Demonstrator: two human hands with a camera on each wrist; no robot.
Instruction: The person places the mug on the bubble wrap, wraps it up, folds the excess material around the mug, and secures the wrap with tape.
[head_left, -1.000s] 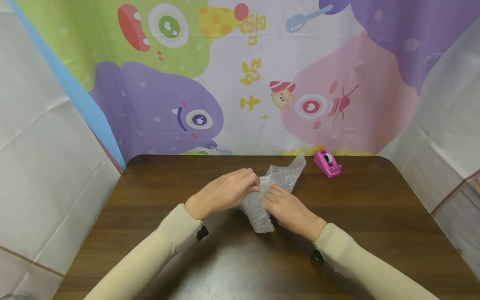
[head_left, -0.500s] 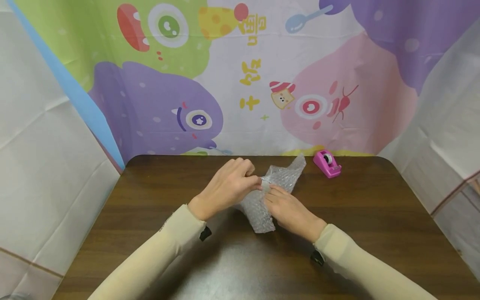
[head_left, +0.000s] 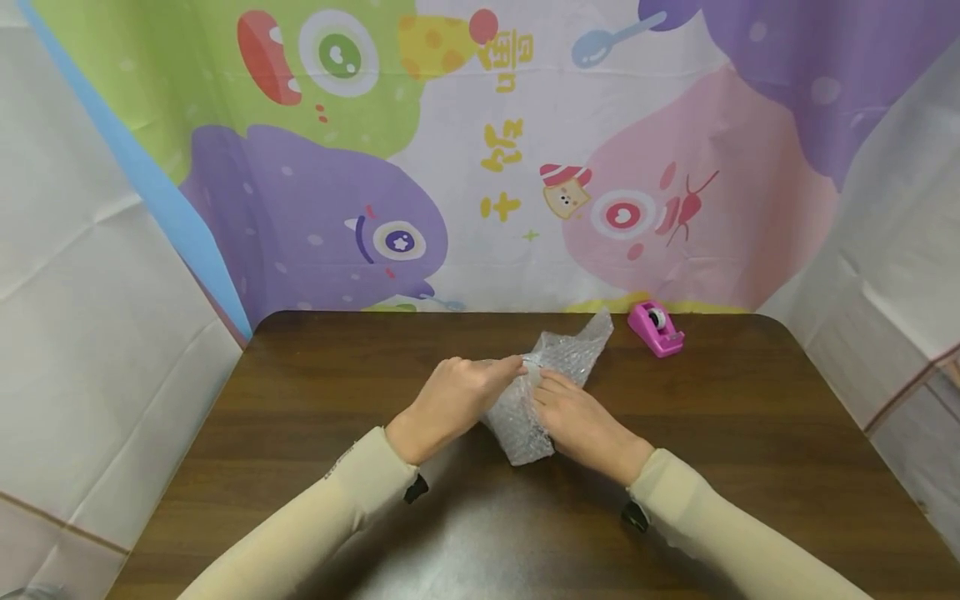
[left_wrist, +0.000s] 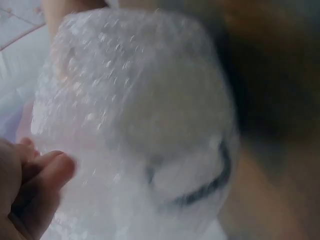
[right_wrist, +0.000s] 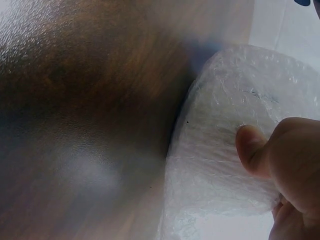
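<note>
You appear to be closing up the bubble-wrap bundle [head_left: 517,425], which lies on the table [head_left: 337,375] just right of centre, between your hands, one loose end pointing to the far right. Your right hand [head_left: 581,421] grips its right side, thumb on the top layer and fingers tucked round the edge. Your left hand [head_left: 457,396] meets the middle of the wrap from the left, fingers partly curled; you cannot tell here whether they pinch something or only press. The next move likely calls for keeping the right grip firm while the left smooths the seam flat, as the springy film could lift.

The wrap is clear, glossy and crinkled, with small raised bubbles. Through it show a pale rounded patch and a dark curved band [left_wrist: 205,192], both blurred. The dark wood-grain tabletop looks smooth; the pink tape dispenser [head_left: 656,327] sits at the far right.
</note>
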